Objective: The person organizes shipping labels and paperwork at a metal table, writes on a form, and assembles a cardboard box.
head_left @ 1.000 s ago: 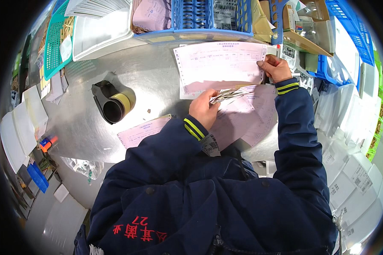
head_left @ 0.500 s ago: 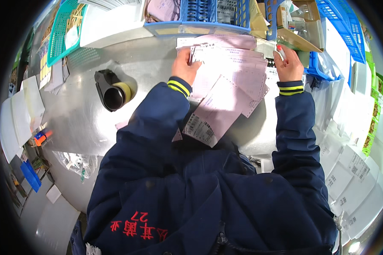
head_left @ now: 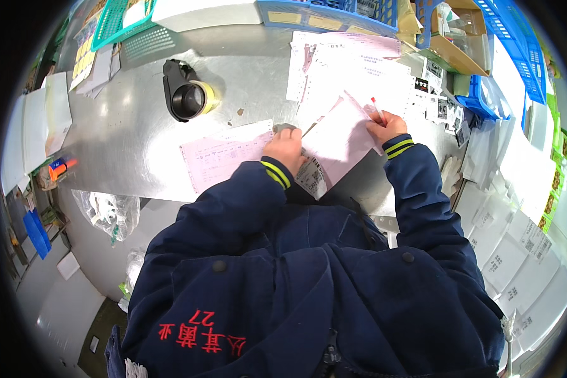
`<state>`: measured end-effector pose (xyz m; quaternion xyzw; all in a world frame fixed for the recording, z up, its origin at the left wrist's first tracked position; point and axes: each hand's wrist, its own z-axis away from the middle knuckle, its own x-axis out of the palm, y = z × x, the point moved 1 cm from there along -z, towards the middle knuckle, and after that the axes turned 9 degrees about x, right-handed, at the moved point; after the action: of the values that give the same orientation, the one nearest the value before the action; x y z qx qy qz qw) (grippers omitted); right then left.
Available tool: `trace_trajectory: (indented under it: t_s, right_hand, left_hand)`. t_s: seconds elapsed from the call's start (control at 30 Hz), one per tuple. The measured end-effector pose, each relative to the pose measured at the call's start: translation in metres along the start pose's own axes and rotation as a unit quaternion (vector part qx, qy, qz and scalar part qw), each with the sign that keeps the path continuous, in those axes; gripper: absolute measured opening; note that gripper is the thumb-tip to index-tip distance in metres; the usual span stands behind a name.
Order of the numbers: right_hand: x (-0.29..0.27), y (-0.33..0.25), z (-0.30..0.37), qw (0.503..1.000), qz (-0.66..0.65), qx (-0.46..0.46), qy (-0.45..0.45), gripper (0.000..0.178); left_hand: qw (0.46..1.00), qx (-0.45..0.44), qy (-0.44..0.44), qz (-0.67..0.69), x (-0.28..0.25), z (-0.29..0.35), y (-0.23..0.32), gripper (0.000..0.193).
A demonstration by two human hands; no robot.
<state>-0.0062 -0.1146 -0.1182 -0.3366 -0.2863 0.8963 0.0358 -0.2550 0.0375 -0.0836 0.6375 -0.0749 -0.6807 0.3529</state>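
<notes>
A pink printed form [head_left: 341, 140] with a black-and-white label at its lower corner is lifted and tilted above the table's front edge. My right hand [head_left: 387, 128] is closed around a slim red-tipped pen [head_left: 376, 107] and meets the form's right edge. At the form's left edge, beside the label, my left hand [head_left: 286, 150] has its fingers curled together, apparently pinching the paper; its thumb is partly hidden. Another pink sheet [head_left: 217, 154] lies flat to the left of that hand. Beyond both hands spreads a pile of pale printed forms [head_left: 359, 69], washed out by glare.
A black tape dispenser [head_left: 186, 94] stands on the metal table [head_left: 132, 132] at left. Small label slips [head_left: 438, 107] lie right of the forms. Blue baskets [head_left: 327, 19], a cardboard box [head_left: 463, 38] and a green basket [head_left: 123, 22] line the back. White packages [head_left: 516, 252] are stacked at right.
Both hands have drawn back from the far pile toward me. The labelled form is now lifted between them, and a pink sheet lies out at the left. The view has shifted slightly.
</notes>
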Motion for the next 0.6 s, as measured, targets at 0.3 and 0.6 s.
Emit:
trace_trajectory:
  t_s: [0.3,0.6]
  right_hand:
    - [-0.015,0.021,0.038,0.963,-0.262,-0.062,-0.025,0.011]
    - [-0.036,0.032,0.018,0.888,-0.452,0.04,0.074,0.014]
  left_hand:
    - [0.995,0.002,0.093,0.047,0.014,0.015,0.001,0.024]
    - [0.96,0.053,0.227,0.156,-0.036,0.002,0.025,0.045]
